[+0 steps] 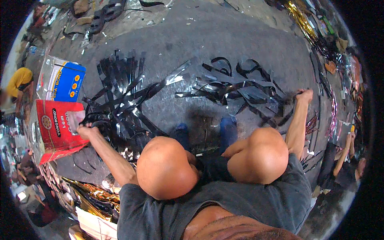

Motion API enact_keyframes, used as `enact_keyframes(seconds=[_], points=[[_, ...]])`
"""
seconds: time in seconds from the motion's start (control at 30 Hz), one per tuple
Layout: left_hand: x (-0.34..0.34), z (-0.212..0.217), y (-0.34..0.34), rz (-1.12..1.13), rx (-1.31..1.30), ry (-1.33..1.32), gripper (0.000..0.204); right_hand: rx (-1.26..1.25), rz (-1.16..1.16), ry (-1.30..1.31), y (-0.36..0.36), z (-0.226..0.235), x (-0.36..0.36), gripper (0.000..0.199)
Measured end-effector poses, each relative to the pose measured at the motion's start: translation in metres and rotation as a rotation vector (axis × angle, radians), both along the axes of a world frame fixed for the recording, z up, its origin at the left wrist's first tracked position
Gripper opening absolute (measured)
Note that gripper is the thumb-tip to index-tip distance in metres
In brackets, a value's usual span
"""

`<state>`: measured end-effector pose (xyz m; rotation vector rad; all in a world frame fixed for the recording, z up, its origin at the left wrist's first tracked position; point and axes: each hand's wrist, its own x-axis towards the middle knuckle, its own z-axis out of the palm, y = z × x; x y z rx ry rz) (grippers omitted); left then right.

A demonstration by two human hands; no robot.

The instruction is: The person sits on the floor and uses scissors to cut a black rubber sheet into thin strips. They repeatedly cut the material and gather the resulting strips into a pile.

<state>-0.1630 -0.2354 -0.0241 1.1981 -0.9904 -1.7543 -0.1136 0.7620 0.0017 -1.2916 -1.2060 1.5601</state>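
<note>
My left hand (89, 131) is closed at the near left end of a heap of glossy black strips (120, 110), beside a red can. Dark strip ends run into its fingers. Out to the right, my right hand (305, 96) is closed too, thumb and fingers pinched at the far end of a second heap of black strips (240, 90). A thin strip seems to reach its fingertips. Both heaps lie loose and tangled on a dark grey sheet (160, 48) in front of my bent knees.
A red can (60, 126) and a blue and white can (66, 82) stand at the left. Gold foil strips (90, 190) lie near left, more gold strips (298, 18) far right. One person in a yellow head covering (20, 80) is at the left; another person's arm (344, 154) shows right.
</note>
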Motion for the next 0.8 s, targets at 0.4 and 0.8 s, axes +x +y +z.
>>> enact_keyframes(seconds=[0.4, 0.8], points=[[-0.027, 0.010, 0.364, -1.418, -0.824, -0.276, 0.022, 1.257, 1.620, -0.511, -0.416, -0.046, -0.172, 0.044], [-0.034, 0.001, 0.389, -1.406, -0.688, -0.197, 0.023, 1.218, 1.565, -0.432, -0.422, -0.035, -0.150, 0.034]])
